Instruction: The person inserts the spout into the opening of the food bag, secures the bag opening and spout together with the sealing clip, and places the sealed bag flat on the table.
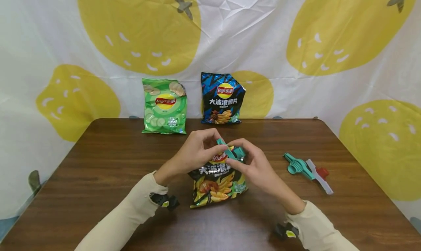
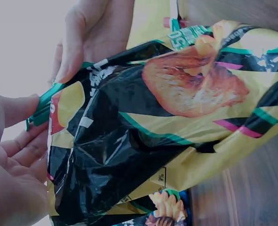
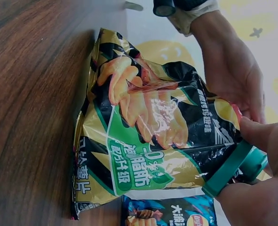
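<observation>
A black and yellow bag of potato chips stands at the middle of the table, its top tilted and partly hidden by the hands. Across its top corner lies a teal bag clip. My left hand pinches the clip's far left end between thumb and fingers. From the other side, my right hand grips the clip near its wider end, thumb in front and fingers behind. The right wrist view shows the clip slanting over the bag's top edge, beside the right thumb.
On the brown table, a green chip bag and a blue chip bag stand at the back edge. To the right lie another teal clip, a whitish clip and a red one. A lemon-print cloth hangs behind.
</observation>
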### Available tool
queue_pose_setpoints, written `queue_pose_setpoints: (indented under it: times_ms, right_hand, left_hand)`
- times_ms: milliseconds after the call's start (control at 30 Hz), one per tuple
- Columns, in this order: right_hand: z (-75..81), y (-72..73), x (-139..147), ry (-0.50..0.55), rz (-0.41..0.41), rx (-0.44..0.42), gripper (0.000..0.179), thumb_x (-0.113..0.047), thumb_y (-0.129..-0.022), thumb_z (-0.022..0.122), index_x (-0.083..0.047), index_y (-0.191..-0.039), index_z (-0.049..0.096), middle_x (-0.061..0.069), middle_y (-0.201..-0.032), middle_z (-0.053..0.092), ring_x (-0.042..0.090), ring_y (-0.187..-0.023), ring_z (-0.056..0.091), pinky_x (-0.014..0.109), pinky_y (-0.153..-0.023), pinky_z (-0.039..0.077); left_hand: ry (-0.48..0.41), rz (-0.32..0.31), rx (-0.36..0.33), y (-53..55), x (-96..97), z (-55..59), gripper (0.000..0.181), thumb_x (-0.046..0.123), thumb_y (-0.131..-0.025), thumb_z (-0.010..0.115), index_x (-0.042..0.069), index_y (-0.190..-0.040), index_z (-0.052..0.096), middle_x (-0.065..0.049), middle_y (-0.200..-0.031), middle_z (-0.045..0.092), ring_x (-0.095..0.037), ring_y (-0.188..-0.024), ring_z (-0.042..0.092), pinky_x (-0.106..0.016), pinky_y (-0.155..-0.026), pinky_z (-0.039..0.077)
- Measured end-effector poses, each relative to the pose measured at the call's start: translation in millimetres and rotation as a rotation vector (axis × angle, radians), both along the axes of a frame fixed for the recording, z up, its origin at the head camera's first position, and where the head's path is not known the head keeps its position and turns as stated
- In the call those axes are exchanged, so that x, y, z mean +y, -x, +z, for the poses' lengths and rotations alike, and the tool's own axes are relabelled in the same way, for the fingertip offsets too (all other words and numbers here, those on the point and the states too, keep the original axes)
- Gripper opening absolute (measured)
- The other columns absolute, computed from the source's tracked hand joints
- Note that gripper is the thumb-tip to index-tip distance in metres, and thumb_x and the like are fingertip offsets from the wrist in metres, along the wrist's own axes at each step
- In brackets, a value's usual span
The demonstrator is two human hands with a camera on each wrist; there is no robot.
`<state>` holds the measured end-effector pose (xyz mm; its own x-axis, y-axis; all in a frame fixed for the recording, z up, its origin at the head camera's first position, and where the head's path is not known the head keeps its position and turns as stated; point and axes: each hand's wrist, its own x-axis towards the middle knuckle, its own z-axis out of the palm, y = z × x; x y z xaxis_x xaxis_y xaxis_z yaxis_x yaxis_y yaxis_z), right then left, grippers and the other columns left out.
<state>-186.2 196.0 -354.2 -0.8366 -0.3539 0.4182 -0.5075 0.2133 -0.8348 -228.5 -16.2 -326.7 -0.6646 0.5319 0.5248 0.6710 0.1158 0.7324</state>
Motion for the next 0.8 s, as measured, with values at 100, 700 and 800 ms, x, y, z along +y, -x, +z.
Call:
queue_pose_setpoints:
  times_ms: [100, 700, 800]
  right_hand:
    - [1.5, -0.5, -0.5, 0.001, -0.001, 0.01, 0.032, -0.005, -0.092, 0.071, -0.015, -0.12, 0.061, 0.008, -0.099, 0.06, 0.018, -0.079, 0.058, 0.026, -0.067, 0.051]
    - [3.9, -0.3, 1.5, -0.008, 0.048, -0.065, 0.03, -0.003, -0.093, 0.068, -0.008, -0.121, 0.059, 0.011, -0.1, 0.061, 0.018, -0.082, 0.058, 0.027, -0.07, 0.051]
    - [3.8, 0.4, 3.3, -0.012, 0.052, -0.09, 0.031, -0.005, -0.093, 0.068, -0.009, -0.123, 0.058, 0.012, -0.101, 0.061, 0.019, -0.084, 0.059, 0.028, -0.072, 0.052]
  left_hand:
    - [-0.016, -0.01, -0.046, -0.6, -0.9, 2.4, 0.01, 0.016, -0.091, 0.074, 0.008, -0.09, 0.069, -0.002, -0.082, 0.068, -0.015, -0.065, 0.06, -0.028, -0.059, 0.052]
    - [0.01, -0.077, -0.129, 5.6, -1.9, -2.2, 0.008, 0.012, -0.093, 0.071, 0.007, -0.089, 0.067, -0.003, -0.083, 0.066, -0.013, -0.068, 0.059, -0.027, -0.061, 0.051]
    - [0.055, -0.035, -0.099, 6.8, -1.8, -3.3, 0.01, 0.018, -0.093, 0.072, 0.01, -0.091, 0.067, 0.0, -0.085, 0.068, -0.013, -0.067, 0.06, -0.027, -0.061, 0.052]
